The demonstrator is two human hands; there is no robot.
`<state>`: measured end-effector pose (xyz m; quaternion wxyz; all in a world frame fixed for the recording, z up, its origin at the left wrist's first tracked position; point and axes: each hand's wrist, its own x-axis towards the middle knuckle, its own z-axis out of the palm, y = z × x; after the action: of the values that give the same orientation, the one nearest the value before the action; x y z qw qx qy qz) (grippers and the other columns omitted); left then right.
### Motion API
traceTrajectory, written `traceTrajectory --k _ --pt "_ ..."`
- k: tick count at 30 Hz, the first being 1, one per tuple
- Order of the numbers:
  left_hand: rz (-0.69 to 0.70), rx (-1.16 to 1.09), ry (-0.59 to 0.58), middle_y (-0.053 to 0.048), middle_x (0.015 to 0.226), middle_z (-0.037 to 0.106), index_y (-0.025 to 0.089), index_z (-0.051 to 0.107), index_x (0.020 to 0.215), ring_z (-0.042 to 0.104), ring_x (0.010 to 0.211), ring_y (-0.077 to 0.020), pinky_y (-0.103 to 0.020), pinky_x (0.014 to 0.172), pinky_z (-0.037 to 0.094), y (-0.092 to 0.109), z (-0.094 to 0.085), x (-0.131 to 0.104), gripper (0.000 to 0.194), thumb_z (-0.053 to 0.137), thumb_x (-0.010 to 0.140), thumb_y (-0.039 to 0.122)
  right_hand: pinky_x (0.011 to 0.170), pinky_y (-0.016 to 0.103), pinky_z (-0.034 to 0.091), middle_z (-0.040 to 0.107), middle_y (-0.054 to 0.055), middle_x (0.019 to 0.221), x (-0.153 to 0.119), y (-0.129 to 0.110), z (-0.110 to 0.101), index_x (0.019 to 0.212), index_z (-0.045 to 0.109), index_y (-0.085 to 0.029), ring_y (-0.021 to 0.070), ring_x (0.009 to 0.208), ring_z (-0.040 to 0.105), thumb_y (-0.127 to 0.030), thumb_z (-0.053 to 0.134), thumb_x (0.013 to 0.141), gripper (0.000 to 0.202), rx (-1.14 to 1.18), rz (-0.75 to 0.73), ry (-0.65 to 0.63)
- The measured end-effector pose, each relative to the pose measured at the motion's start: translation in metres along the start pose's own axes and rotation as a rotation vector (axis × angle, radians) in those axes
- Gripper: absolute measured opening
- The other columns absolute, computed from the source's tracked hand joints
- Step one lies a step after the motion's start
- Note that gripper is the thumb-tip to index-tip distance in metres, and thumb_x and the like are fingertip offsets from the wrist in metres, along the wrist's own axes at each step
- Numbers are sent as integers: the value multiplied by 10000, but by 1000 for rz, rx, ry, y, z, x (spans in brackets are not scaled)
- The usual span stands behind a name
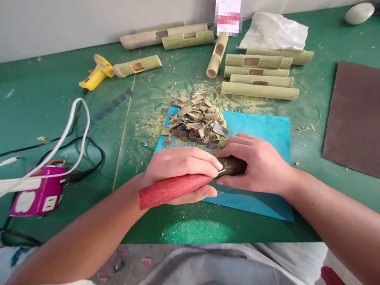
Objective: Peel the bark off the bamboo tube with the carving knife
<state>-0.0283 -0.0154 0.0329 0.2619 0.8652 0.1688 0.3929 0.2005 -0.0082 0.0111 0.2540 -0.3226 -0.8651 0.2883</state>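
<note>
Head view: grips red handle in closed fingers of left hand, blade beside dark piece pinched in right hand over blue sheet. Likely in mid-cut, calling for firm pinch and fingertips clear of blade, just nearer than scrap pile and, farther off, bamboo tubes.

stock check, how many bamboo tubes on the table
11 seen: three back left tubes, one tube by the glue gun, a centre tube, six right tubes, one mostly hidden; maybe more.
</note>
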Motion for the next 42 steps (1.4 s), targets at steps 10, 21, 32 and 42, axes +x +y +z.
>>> traceTrajectory --k 10,21,32,42 --pt "-40 8 -7 -118 983 754 139 685 1025 743 906 -172 -275 834 629 4 -3 -1 230 680 897 331 716 340 459 678 61 847 -1 0 1 947 697 -148 207 799 594 -396 756 786 301 -6 -2 10" --pt "-45 19 146 -47 778 722 189 643 855 695 665 -148 -266 555 583 9 -3 -6 70 581 832 166 692 336 462 678 62 852 -2 1 3 922 681 -155 209 789 592 -418 777 761 323 -36 -26 25" --pt "-78 -75 331 -29 712 699 169 665 776 668 609 -129 -258 526 530 -2 2 -17 158 593 880 264 714 344 470 688 67 878 -1 2 1 935 679 -163 210 806 601 -407 764 777 302 -19 -23 18" --pt "-102 -46 105 -69 897 769 167 688 964 754 835 -156 -245 763 635 3 -2 -3 161 726 854 279 697 331 460 675 62 848 -1 1 1 946 689 -146 199 783 587 -394 747 792 298 -15 -34 18"
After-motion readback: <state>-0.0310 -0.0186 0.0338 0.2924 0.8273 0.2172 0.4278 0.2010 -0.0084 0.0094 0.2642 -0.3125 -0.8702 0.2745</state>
